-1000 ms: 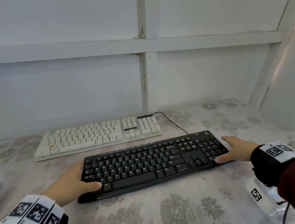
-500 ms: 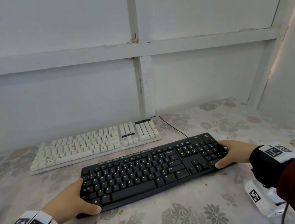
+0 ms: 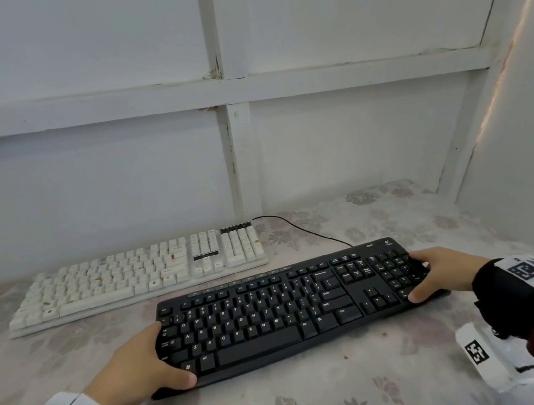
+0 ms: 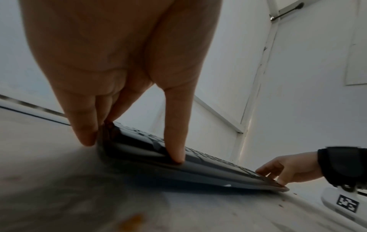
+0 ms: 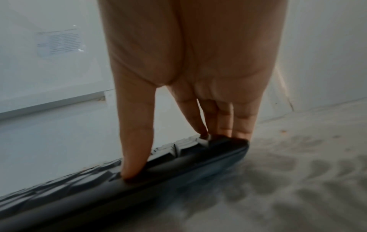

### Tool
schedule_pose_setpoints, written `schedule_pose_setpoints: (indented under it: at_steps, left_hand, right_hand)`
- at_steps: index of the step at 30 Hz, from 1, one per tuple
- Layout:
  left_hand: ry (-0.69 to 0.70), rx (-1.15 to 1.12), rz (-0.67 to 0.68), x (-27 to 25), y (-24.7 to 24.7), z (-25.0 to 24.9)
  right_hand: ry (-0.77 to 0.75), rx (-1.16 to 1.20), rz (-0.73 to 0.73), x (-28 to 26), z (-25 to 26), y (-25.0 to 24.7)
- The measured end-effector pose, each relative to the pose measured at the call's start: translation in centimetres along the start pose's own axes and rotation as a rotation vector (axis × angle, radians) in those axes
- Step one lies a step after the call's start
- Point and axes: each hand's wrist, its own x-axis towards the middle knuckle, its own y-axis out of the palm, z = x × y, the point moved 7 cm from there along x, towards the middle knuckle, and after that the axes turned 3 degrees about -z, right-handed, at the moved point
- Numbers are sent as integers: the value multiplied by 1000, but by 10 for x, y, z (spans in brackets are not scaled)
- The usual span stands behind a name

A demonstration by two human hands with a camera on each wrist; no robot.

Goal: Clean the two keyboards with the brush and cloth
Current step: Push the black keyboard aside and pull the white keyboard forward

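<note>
With both ends in my grip, the black keyboard sits at a slant on the worktop, its right end further from me than its left. My left hand holds the left end: thumb curled over the near corner onto the front rim, fingers wrapped round the short edge, and the left wrist view shows a fingertip touching the worktop right beside that edge. My right hand clamps the right end by the number pad, thumb down on the front rim, the other fingers lying over the far corner. From the left wrist view the keyboard looks raised a little off the worktop along its near side, with shadow under it. Behind it, just beyond its far edge, the white keyboard lies flat, brownish specks on several keys. A black cable runs across the flowered cover between the two. Small crumbs lie near the black one's front edge
</note>
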Motion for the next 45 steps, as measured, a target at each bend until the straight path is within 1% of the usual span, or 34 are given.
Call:
schedule_pose_setpoints:
  at_steps: [4, 6, 8, 12, 16, 21, 26, 34, 45]
  left_hand:
    - [59, 24, -32, 7, 44, -56]
    - [79, 12, -21, 12, 68, -84]
    - [92, 17, -32, 21, 87, -109]
    - [86, 34, -47, 42, 117, -151]
    - [50, 71, -43, 71, 134, -176]
    - [29, 119, -37, 108, 140, -189]
    - [-1, 133, -58, 129, 134, -196]
    - [-41, 148, -97, 144, 126, -200]
    - [-70, 127, -119, 151, 125, -203]
  right_hand:
    - [25, 45, -28, 12, -37, -48]
    - [7, 31, -49, 26, -56, -73]
    - [23, 31, -58, 39, -72, -96]
    - [28, 45, -96, 69, -96, -134]
    - [18, 70, -97, 100, -108, -155]
    - [4, 71, -99, 136, -111, -161]
    - [1, 60, -72, 162, -107, -156]
    - [-42, 93, -54, 181, -86, -156]
    - [-44, 52, -65, 193, -78, -154]
